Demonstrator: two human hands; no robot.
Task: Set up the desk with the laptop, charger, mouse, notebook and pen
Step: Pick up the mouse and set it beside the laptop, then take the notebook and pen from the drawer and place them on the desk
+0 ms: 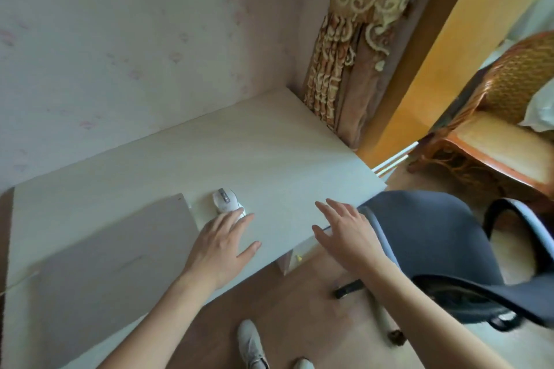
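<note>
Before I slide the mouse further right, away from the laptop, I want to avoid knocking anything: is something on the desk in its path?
Nothing visible is. The mouse sits just right of the closed laptop, under the left hand's fingertips. The desk to its right is bare up to the edge, where the open right hand hovers.

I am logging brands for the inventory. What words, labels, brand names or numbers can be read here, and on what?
None can be read.
Mouse: grey markings near the wheel, too blurred to read.
Closed laptop: a faint mark on the lid, no legible text.
Desk: nothing printed.
</note>
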